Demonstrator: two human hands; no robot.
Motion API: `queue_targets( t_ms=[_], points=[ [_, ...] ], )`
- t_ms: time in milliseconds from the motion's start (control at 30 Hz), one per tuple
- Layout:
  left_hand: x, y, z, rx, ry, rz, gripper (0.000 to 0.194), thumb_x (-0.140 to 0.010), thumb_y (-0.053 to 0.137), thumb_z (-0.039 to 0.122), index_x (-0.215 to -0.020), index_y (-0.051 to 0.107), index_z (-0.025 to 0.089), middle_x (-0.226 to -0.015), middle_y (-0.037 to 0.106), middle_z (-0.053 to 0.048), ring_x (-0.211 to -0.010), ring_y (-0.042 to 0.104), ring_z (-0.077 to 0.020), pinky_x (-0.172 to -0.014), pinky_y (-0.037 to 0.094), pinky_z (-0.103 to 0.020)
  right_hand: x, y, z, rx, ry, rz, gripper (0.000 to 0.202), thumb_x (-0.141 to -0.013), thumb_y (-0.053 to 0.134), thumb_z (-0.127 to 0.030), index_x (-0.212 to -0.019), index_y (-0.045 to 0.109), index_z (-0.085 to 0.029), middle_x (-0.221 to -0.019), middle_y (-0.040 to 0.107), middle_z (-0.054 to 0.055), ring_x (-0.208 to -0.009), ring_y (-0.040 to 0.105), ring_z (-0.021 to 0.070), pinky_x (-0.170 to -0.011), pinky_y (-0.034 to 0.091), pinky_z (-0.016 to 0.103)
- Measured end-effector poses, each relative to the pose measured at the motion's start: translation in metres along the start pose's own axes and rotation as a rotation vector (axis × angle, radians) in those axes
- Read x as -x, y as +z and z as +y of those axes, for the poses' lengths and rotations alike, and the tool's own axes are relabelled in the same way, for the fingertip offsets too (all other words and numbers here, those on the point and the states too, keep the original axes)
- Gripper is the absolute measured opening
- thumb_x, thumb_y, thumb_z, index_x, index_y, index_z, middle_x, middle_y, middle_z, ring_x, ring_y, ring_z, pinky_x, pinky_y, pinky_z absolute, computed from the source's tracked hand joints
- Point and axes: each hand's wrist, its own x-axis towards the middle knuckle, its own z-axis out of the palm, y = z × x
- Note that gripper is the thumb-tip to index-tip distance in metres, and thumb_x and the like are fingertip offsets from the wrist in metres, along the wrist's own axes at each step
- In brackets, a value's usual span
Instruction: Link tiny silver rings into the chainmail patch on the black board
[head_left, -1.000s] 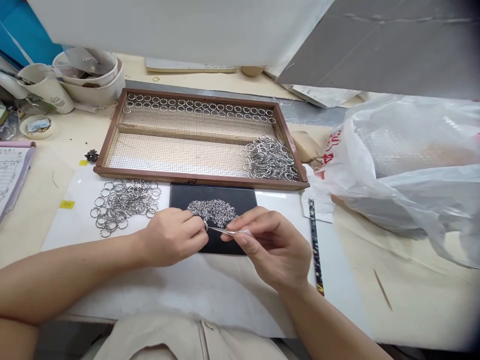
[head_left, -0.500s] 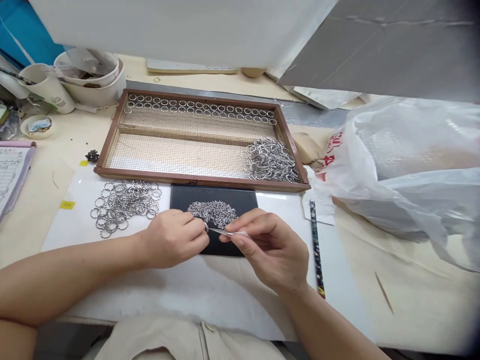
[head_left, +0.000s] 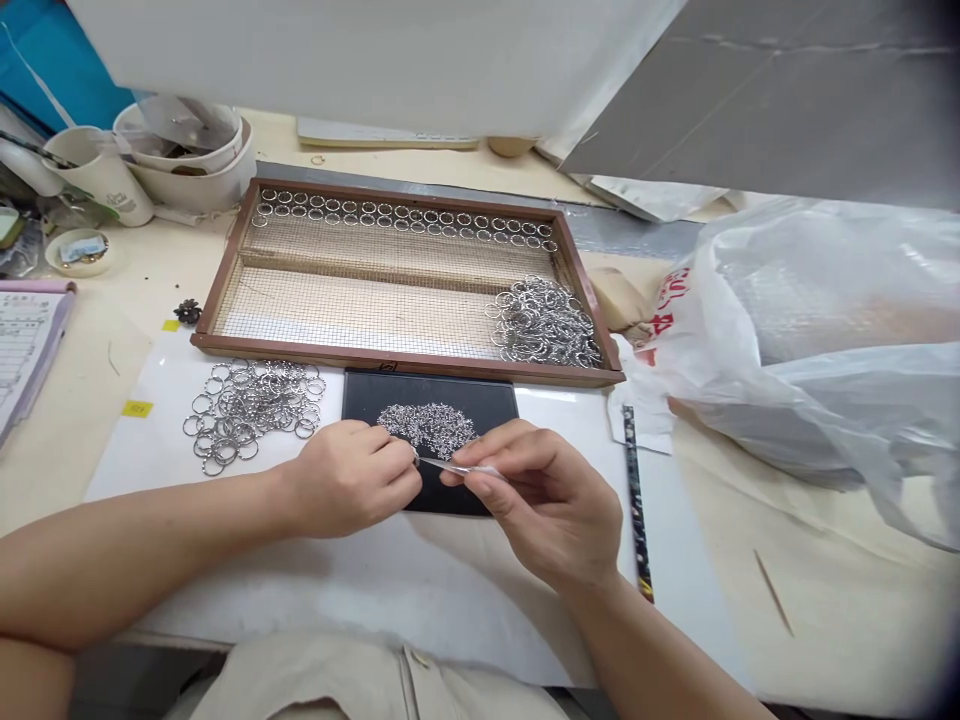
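Observation:
My left hand (head_left: 360, 478) is closed in a pinch on a small metal ring (head_left: 415, 457), mostly hidden by the fingers. In my right hand (head_left: 551, 500), thumb and fingers grip slim tweezers (head_left: 446, 464) whose tip points left and meets the ring at my left fingertips. Below both hands lies a black pad (head_left: 450, 500) with a heap of tiny silvery pieces (head_left: 431, 428), too small to name. Left of it, a loose pile of metal rings (head_left: 255, 405) spreads over the white sheet (head_left: 360, 590).
Behind the pad stands a wooden-framed mesh tray (head_left: 405, 358), with rings in two rows along its back and a ring heap (head_left: 547, 325) at its right. A dark patterned strip (head_left: 637, 500), a toothpick (head_left: 774, 592) and a plastic bag (head_left: 825, 330) lie right. Cups (head_left: 112, 180) stand back left.
The view has shifted very slightly. Both hands keep nearly the same pose, with the tweezers' tip still at the ring.

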Motion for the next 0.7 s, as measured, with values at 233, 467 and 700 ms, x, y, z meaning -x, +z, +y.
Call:
queue_targets(
  t_ms=[233, 467, 700],
  points=[
    [-0.0005, 0.0003, 0.0, 0.009, 0.001, 0.012, 0.021, -0.082, 0.052, 0.009, -0.063, 0.051, 0.016, -0.056, 0.047, 0.002, -0.052, 0.041, -0.0117, -0.046, 0.031, -0.027, 0.0, 0.0006, -0.0002, 0.011, -0.008, 0.0, 0.014, -0.078, 0.066, -0.009, -0.079, 0.059, -0.021, -0.076, 0.067, 0.003, -0.069, 0.067, 0.0165, -0.057, 0.057, 0.032],
    [0.001, 0.0017, 0.0003, 0.007, 0.003, 0.01, 0.02, -0.082, 0.053, 0.008, -0.064, 0.05, 0.016, -0.057, 0.047, 0.002, -0.052, 0.042, -0.0112, -0.047, 0.031, -0.026, 0.0, 0.0002, 0.0002, 0.022, -0.007, 0.001, 0.012, -0.078, 0.066, -0.01, -0.079, 0.059, -0.02, -0.075, 0.067, 0.004, -0.068, 0.067, 0.0167, -0.056, 0.057, 0.031],
    [-0.0004, -0.0005, 0.0004, 0.004, 0.008, 0.011, 0.022, -0.083, 0.052, 0.008, -0.062, 0.051, 0.016, -0.056, 0.048, 0.002, -0.052, 0.043, -0.0119, -0.046, 0.032, -0.027, 0.0003, 0.0, 0.0001, 0.014, -0.009, -0.003, 0.016, -0.077, 0.066, -0.007, -0.08, 0.059, -0.021, -0.077, 0.066, 0.003, -0.07, 0.067, 0.0166, -0.057, 0.057, 0.031]
  ],
)
